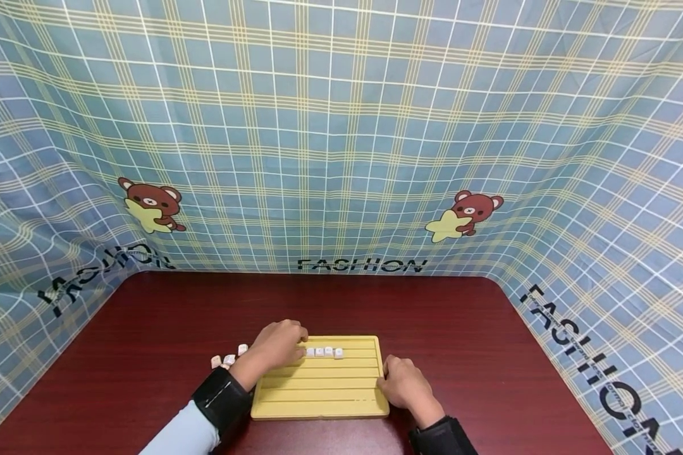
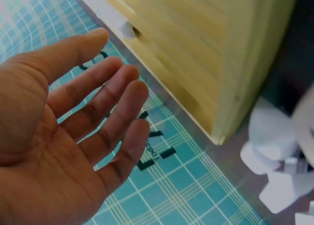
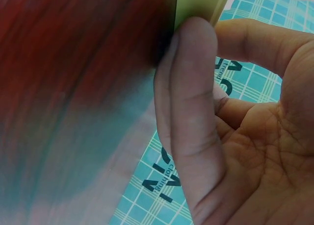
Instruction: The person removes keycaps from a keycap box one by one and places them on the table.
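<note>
A ridged yellow tray (image 1: 319,393) lies on the table, with a short row of white keycaps (image 1: 328,352) along one upper ridge. Over the tray's upper left corner is my left hand (image 1: 280,344), its fingertips beside the left end of that row. In the left wrist view this hand (image 2: 64,146) has loosely bent fingers and holds nothing. My right hand (image 1: 408,383) grips the tray's right edge. Thumb and forefinger pinch the tray's rim (image 3: 198,7) in the right wrist view, where most of the tray is out of frame.
Several loose keycaps (image 1: 229,359) lie left of the tray, partly hidden by the left forearm. The dark red table (image 1: 461,328) extends around the tray. A checked blue cloth (image 1: 330,158) with printed bears hangs behind it and along both sides.
</note>
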A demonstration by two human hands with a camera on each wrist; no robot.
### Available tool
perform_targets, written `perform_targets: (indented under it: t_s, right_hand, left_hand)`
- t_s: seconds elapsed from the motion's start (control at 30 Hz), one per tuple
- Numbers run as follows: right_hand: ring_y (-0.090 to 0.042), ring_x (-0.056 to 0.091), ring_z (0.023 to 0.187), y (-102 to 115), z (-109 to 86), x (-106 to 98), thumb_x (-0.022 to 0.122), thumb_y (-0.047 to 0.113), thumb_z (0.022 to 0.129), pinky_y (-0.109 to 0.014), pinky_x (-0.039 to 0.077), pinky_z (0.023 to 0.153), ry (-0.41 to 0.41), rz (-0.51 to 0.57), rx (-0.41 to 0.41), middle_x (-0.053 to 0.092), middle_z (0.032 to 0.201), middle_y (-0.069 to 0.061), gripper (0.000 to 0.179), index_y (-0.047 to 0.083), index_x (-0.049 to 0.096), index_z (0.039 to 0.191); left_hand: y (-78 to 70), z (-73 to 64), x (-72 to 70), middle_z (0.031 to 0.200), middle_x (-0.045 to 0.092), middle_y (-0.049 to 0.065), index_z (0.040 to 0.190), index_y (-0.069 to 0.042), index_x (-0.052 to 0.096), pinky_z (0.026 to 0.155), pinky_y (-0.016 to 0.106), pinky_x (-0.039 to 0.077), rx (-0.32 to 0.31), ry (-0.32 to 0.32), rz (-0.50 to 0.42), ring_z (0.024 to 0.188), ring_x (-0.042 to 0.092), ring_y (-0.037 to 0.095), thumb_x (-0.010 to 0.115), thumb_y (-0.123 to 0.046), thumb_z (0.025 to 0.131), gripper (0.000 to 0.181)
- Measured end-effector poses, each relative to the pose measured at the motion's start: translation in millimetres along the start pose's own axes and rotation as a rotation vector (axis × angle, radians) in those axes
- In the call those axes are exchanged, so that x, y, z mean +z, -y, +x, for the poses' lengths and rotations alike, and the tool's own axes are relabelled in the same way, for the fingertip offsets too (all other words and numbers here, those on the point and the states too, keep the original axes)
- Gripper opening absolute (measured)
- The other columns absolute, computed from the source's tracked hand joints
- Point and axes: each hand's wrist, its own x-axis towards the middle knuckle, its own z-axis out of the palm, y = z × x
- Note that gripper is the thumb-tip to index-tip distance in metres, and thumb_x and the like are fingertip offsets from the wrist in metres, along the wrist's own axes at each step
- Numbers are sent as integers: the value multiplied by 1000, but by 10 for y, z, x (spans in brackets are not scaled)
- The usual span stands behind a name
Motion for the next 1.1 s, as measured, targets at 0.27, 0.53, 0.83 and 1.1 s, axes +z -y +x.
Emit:
perform_targets:
  t_s: [0.27, 0.53, 0.83, 1.1]
  right_hand:
    - [-19, 50, 62, -5, 1, -4, 67, 16, 85, -33, 39, 54, 22, 9, 15, 52, 72, -3, 17, 11, 54, 76]
    - [-19, 51, 62, 2, 16, -22, 67, 17, 86, -32, 39, 54, 38, 7, 14, 52, 73, -4, 18, 11, 54, 76]
    - [-20, 51, 65, 8, 13, -34, 68, 18, 85, -34, 41, 56, 22, -5, 9, 52, 73, -3, 19, 12, 53, 75]
    - [-20, 51, 65, 7, -6, -42, 68, 18, 85, -34, 41, 56, 12, -6, 0, 52, 73, -4, 19, 12, 53, 75]
  left_hand:
    - [-72, 44, 75, 69, 57, -2, 68, -12, 62, 54, 28, 39, 67, -6, 49, 62, 50, 11, 79, -16, 77, 19]
    - [-88, 123, 142, 66, 53, -3, 66, -15, 60, 54, 29, 32, 40, 24, 62, 59, 38, 8, 78, -17, 80, 23]
    - [-86, 127, 177, 67, 55, -4, 66, -15, 62, 55, 27, 30, 52, -3, 67, 59, 35, 8, 77, -14, 80, 20]
    - [-84, 126, 180, 67, 54, -5, 65, -16, 59, 57, 28, 32, 56, -3, 67, 60, 36, 7, 77, -14, 81, 24]
